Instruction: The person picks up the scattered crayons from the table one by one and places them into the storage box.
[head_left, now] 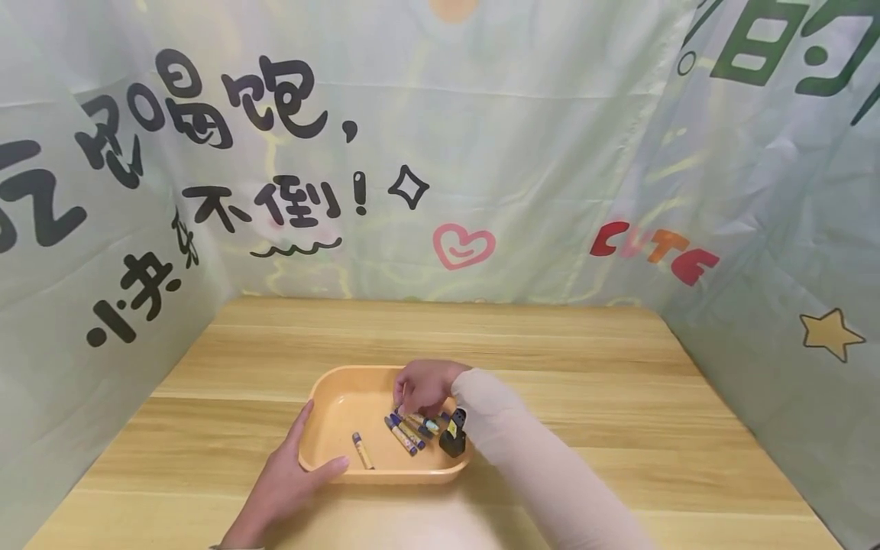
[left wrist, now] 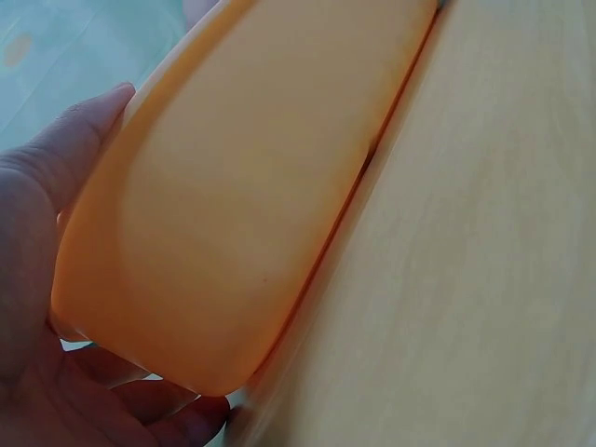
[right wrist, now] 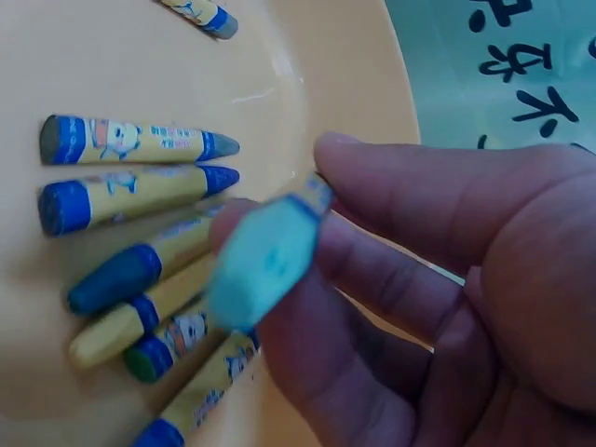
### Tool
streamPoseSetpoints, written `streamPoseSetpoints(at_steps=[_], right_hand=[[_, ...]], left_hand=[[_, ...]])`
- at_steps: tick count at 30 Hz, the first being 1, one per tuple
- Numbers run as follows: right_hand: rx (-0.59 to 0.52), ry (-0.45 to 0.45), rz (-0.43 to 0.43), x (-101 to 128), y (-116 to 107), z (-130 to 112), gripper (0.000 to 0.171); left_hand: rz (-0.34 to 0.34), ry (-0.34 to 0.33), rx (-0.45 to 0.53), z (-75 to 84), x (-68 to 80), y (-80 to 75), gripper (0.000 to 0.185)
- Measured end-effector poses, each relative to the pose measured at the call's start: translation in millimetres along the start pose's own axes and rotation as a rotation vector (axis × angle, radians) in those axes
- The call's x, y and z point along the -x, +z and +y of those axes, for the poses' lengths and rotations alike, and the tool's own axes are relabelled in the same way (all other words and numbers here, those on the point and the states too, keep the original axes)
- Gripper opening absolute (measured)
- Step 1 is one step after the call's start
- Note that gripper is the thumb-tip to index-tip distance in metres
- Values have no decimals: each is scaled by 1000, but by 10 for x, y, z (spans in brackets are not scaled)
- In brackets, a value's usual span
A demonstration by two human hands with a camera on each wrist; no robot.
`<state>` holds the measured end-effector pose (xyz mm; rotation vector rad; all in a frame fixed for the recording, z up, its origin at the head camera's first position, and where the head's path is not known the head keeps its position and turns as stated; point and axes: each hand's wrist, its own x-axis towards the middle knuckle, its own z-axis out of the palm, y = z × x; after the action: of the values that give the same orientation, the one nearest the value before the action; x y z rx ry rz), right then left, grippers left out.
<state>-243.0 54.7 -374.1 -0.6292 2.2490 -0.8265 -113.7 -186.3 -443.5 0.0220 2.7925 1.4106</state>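
The left hand [head_left: 289, 477] grips the orange tray's [head_left: 330, 397] near-left corner, steadying it, while the right hand [head_left: 421, 386] pinches a light-blue crayon [right wrist: 265, 256] (blurred) just above the tray's other crayons [head_left: 406, 431].

A wooden tabletop [head_left: 619, 397] with pale grain stripes fills the lower view. A light green printed cloth [head_left: 522, 137] hangs behind and along both sides, bearing black characters [head_left: 206, 107], a pink heart [head_left: 463, 245], the red-orange word "CUTE" [head_left: 653, 250], and a yellow star [head_left: 830, 334]. A small black object [head_left: 454, 435] sits near the tabletop's middle.
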Motion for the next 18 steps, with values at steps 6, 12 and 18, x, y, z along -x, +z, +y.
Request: streamPoseSetpoints(at_steps=[6, 12, 18], right_hand=[[89, 35, -23, -65, 96, -117, 10], [91, 93, -5, -121, 203, -191, 11], [79, 88, 13, -163, 238, -213, 11]], left_hand=[[-6, -9, 4, -6, 9, -11, 108], [-11, -17, 24, -7, 8, -5, 109], [-9, -13, 32, -2, -4, -4, 108]])
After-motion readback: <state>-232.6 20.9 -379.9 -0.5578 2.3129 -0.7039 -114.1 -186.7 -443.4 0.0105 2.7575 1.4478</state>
